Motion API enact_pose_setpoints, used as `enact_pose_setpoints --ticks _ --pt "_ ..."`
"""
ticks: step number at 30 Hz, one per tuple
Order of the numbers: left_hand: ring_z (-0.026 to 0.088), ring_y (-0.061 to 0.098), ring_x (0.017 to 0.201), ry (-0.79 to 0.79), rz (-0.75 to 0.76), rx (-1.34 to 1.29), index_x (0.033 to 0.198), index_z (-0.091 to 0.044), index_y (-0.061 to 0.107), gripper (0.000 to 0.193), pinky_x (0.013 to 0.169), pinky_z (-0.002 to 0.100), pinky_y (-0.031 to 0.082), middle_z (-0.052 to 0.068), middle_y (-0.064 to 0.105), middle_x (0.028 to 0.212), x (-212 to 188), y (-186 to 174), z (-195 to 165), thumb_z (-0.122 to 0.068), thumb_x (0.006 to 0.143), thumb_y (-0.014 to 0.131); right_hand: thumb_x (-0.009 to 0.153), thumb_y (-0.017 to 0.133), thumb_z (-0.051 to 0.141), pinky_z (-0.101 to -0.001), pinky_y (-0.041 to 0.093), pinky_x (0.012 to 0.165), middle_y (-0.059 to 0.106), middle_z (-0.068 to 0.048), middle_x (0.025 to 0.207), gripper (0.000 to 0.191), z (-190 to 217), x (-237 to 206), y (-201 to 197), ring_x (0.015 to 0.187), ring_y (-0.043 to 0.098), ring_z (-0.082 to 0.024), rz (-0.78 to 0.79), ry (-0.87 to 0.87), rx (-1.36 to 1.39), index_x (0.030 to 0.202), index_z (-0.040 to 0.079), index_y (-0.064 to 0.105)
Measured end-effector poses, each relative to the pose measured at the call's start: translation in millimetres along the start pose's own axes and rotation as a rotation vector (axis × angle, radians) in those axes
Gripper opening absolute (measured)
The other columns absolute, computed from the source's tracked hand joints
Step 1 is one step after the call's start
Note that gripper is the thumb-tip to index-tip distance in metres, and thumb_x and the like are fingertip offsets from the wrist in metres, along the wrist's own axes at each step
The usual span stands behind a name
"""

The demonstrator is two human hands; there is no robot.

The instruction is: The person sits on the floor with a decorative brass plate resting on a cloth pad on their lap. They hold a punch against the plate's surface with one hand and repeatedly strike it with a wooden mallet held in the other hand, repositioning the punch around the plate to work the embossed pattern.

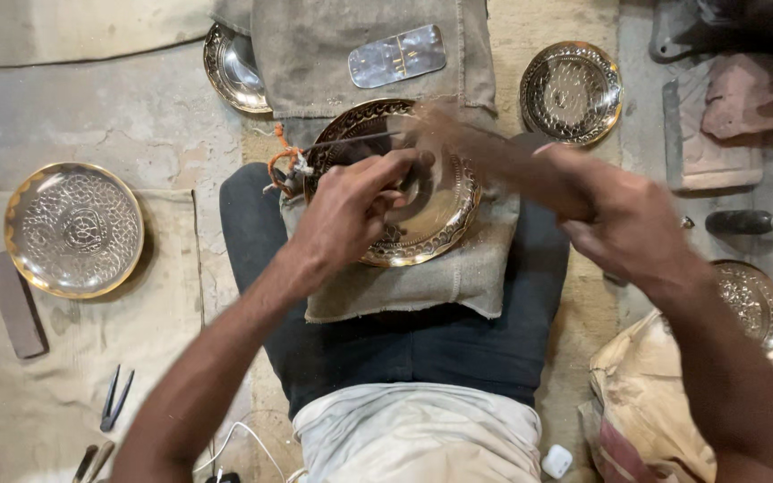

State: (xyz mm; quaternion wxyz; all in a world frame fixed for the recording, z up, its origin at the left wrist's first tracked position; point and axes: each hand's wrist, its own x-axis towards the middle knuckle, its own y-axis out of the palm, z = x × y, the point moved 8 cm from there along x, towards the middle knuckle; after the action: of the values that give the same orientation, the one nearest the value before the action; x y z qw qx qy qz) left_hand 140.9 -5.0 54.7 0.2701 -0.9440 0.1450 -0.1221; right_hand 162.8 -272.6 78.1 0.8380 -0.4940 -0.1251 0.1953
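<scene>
Worn sackcloth pad [458,282] under brass plate [445,210]; left hand [351,210] fingers pinching a thin tool [351,140], right hand [624,224] motion-blurred, grip unreadable.

At the left edge of the floor, an engraved brass plate [74,229] with a gold rim lies on a beige cloth [64,376], with a dark flat block [14,304] just beside it and small dark shears [115,399] nearer the lower left corner. Near the top edge, 2 more engraved plates lie apart, one half under sacking [233,70] and one at the upper right [571,91], with a flat shiny metal piece [397,55] between them on the sacking [315,45]. Toward the right edge lie a dark-handled tool [749,222], a reddish brick [744,94] and another brass plate [753,300] partly on a crumpled bag [646,394].
</scene>
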Motion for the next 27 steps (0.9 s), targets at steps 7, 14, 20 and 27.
enact_pose_setpoints --ticks 7,14,20,27 --pt "0.022 0.08 0.093 -0.176 -0.29 -0.099 0.135 -0.008 0.059 0.046 0.08 0.031 0.07 0.013 0.077 0.107 -28.2 0.2 20.5 0.012 0.094 0.058 0.097 0.07 0.031 -0.0295 0.057 0.049 0.072 -0.005 0.098 0.061 41.8 31.8 -16.6 0.061 0.067 -0.016 0.153 -0.163 -0.493 0.154 0.031 0.046" --pt "0.02 0.075 0.094 -0.164 -0.691 -0.24 0.134 -0.005 0.057 0.039 0.08 0.033 0.064 0.011 0.076 0.102 -64.1 7.6 10.4 0.004 0.099 0.069 0.092 0.069 0.038 -0.0298 0.05 0.04 0.07 -0.004 0.091 0.067 83.7 55.4 -30.2 0.051 0.061 -0.016 0.216 -0.337 -0.714 0.155 0.032 0.044" --pt "0.014 0.077 0.086 -0.28 -0.694 -0.168 0.136 -0.006 0.055 0.038 0.073 0.028 0.067 0.006 0.076 0.095 -64.4 11.7 22.3 -0.005 0.1 0.068 0.108 0.056 0.038 -0.0221 0.047 0.045 0.067 0.006 0.083 0.049 101.3 67.5 -24.9 0.05 0.06 -0.006 0.44 -0.275 -0.948 0.156 0.041 0.046" --pt "0.018 0.078 0.079 -0.245 -0.73 -0.134 0.122 -0.004 0.061 0.026 0.073 0.034 0.068 0.008 0.077 0.091 -71.4 9.7 21.4 -0.008 0.099 0.074 0.103 0.057 0.033 -0.0229 0.047 0.04 0.07 0.0 0.09 0.057 110.8 61.0 -27.1 0.052 0.062 -0.009 0.421 -0.254 -0.96 0.158 0.038 0.045"
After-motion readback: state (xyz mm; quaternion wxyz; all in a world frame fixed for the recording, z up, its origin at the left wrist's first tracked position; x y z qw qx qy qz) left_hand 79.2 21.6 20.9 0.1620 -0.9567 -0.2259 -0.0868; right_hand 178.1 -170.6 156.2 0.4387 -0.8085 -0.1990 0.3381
